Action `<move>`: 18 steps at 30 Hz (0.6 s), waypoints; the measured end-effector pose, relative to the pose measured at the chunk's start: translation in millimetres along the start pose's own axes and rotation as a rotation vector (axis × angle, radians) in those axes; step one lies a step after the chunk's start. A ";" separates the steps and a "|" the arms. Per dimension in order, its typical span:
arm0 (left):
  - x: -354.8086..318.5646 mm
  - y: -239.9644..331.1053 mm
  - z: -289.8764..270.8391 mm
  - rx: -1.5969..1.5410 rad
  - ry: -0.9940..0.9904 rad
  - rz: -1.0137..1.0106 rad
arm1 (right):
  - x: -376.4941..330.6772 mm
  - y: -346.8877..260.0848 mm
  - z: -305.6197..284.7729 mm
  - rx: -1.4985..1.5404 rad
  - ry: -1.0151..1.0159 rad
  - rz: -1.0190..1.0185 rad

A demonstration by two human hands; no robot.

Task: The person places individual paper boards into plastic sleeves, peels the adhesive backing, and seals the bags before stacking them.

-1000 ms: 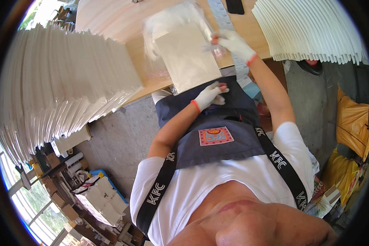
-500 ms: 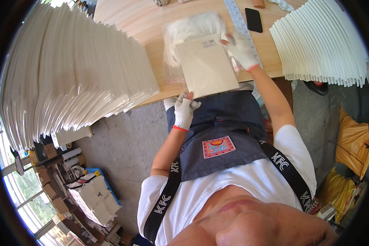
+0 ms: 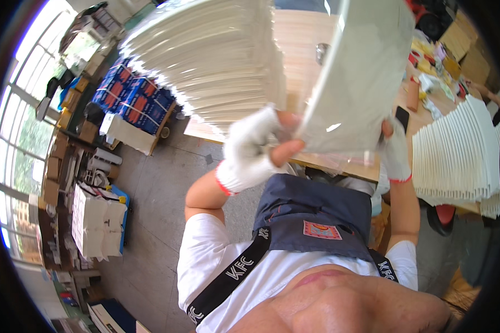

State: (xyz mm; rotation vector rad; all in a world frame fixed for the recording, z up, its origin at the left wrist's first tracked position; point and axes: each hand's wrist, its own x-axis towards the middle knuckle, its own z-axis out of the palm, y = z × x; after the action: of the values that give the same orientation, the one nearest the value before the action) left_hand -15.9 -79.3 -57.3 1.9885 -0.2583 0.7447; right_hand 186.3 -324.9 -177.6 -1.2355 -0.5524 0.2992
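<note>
A flat off-white panel in a clear plastic sleeve (image 3: 358, 77) is raised above the table, tilted up toward me. My left hand (image 3: 253, 147), in a white glove with bare fingertips, pinches its lower left corner between thumb and fingers. At the lower right corner my right hand (image 3: 396, 150), gloved the same way, grips the edge with the thumb in front; its other fingers are mostly hidden behind. Just beyond my left hand rises a tall stack of plastic-sleeved panels (image 3: 222, 61). Another stack of white panels (image 3: 455, 155) stands right of my right hand.
The wooden table (image 3: 300, 50) holds a black phone (image 3: 401, 117), a brown cylinder (image 3: 413, 93) and a metal cup-like object (image 3: 321, 53). On the floor at left are blue cartons (image 3: 144, 102) on a pallet and a stack of white boxes (image 3: 97, 222).
The panel has gone from lying on the table to being held up in both hands. My left hand has risen from the table's edge. The view has swung leftward.
</note>
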 end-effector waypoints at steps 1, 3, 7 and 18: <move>2.7 13.8 -17.6 0.047 0.074 0.059 | 26.7 -30.7 21.1 -0.106 -0.026 -0.091; 22.0 31.7 -51.3 0.112 0.338 0.180 | 84.6 -85.9 69.2 -0.278 -0.155 -0.264; 106.1 42.0 -150.4 0.155 0.564 0.306 | 200.2 -144.5 155.5 -0.128 -0.567 -0.329; 49.7 -85.9 -171.0 -0.140 0.909 0.009 | 142.7 -153.0 166.8 -0.280 -0.378 -0.251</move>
State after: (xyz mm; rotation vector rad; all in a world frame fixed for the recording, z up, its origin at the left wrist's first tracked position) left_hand -4.2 116.0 -29.2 1.3452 0.2187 1.4935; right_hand 201.6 -166.8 37.6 -1.3694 -1.0956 0.2489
